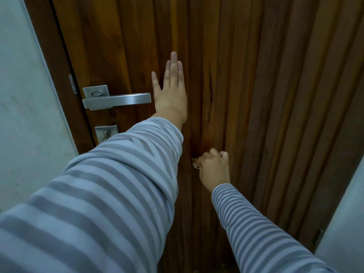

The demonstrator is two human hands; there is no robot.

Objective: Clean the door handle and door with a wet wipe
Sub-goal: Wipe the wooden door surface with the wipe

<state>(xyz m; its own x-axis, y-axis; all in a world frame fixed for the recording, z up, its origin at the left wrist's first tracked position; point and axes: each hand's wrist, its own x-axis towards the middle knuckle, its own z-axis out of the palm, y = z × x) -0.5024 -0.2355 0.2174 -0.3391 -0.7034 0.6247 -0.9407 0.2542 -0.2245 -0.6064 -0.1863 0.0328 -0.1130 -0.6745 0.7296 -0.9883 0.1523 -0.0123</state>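
- Striped grey sleeves (pixel 110 184) fill the near view, both arms reaching towards a dark wooden door (pixel 266 95).
- Right hand (pixel 214 168), lower down, is curled closed around a crumpled wet wipe (pixel 196 163), pressing it against the door's grooved panel.
- Left hand (pixel 171 91), higher up, lies open and flat on the wood, fingers together.
- Silver lever door handle (pixel 116 100) sits just left of that hand, with a keyhole plate (pixel 106 133) below it.

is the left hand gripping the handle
No, the left hand lies flat and open on the door, just right of the handle.
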